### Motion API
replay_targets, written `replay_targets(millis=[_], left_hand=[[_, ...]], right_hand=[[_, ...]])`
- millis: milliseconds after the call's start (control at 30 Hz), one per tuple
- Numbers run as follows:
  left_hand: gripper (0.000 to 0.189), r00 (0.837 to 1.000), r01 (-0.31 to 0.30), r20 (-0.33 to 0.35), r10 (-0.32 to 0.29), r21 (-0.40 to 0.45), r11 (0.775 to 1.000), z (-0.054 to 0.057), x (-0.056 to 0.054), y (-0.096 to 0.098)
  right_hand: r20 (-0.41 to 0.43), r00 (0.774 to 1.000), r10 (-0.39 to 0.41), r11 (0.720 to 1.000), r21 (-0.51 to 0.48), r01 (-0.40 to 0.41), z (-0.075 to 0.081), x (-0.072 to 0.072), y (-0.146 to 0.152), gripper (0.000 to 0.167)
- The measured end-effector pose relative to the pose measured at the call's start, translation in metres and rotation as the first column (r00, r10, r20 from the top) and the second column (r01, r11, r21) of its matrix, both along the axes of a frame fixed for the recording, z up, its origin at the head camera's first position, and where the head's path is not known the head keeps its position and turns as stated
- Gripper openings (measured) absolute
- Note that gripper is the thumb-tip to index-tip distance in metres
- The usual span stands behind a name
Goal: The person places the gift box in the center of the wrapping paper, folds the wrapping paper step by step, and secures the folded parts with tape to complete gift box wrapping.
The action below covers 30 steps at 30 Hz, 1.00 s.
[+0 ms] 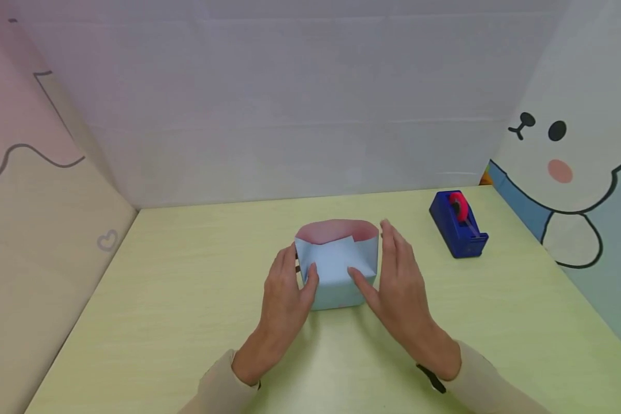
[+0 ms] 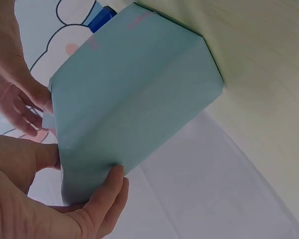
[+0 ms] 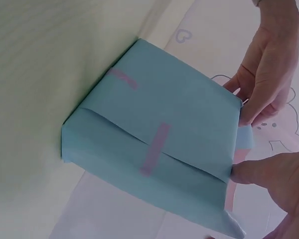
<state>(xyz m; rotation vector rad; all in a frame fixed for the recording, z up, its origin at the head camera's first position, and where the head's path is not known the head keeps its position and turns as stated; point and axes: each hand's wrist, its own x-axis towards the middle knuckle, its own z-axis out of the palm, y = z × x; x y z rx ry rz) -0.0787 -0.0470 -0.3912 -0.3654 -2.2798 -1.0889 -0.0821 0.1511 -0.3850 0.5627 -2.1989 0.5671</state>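
A light blue paper bag (image 1: pixel 341 293) with a pink inside stands between the two hands at the middle of the table, its top gaping and a front flap folded over. My left hand (image 1: pixel 284 287) grips its left side, thumb in front and fingers along the side, as the left wrist view shows. My right hand (image 1: pixel 403 287) is at the right side, its fingers straight and slightly apart from the paper, its thumb touching the front. Pink tape strips (image 3: pixel 157 149) cross a seam on the bag in the right wrist view.
A dark blue tape dispenser (image 1: pixel 455 227) with a red-pink roll stands at the back right of the pale yellow-green table (image 1: pixel 196 276). A white sheet (image 1: pixel 290 103) hangs behind the table. Side panels with cartoon drawings (image 1: pixel 559 172) border it left and right.
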Motion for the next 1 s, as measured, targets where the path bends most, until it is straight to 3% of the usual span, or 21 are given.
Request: replay_targets(millis=[67,167,267,367,467,600,800,1000], left_hand=[[0.035,1.0,0.003,0.012,-0.003,0.009,1.0,0.0,0.0,0.0],[0.035,1.0,0.007,0.025,-0.007,0.009,1.0,0.001,0.0,0.0],[0.035,0.999,0.012,0.043,-0.012,0.004,1.0,0.002,0.0,-0.001],[0.036,0.999,0.014,0.052,-0.014,-0.003,1.0,0.003,0.001,-0.001],[0.037,0.999,0.005,0.038,-0.005,-0.015,1.0,0.003,-0.001,-0.001],[0.036,1.0,-0.013,0.017,0.014,-0.027,1.0,0.003,-0.004,0.0],[0.034,0.999,-0.044,-0.019,0.043,-0.058,0.997,0.002,-0.006,0.001],[0.035,0.997,-0.053,-0.066,0.048,-0.083,0.995,0.0,-0.006,-0.002]], right_hand=[[0.078,0.997,-0.002,1.0,-0.025,0.004,0.001,0.0,0.001,0.106],[0.22,0.975,0.024,0.996,-0.086,-0.005,0.003,0.001,0.002,0.101],[0.333,0.94,0.077,0.985,-0.17,-0.021,0.004,-0.001,0.004,0.08],[0.385,0.913,0.135,0.969,-0.244,-0.041,0.005,-0.004,0.007,0.053],[0.385,0.908,0.167,0.96,-0.274,-0.061,0.004,-0.008,0.009,0.032],[0.351,0.923,0.159,0.966,-0.249,-0.072,0.002,-0.012,0.008,0.022],[0.291,0.949,0.119,0.982,-0.176,-0.069,-0.003,-0.012,0.006,0.028],[0.274,0.949,0.157,0.978,-0.175,-0.111,-0.008,-0.007,0.008,0.045]])
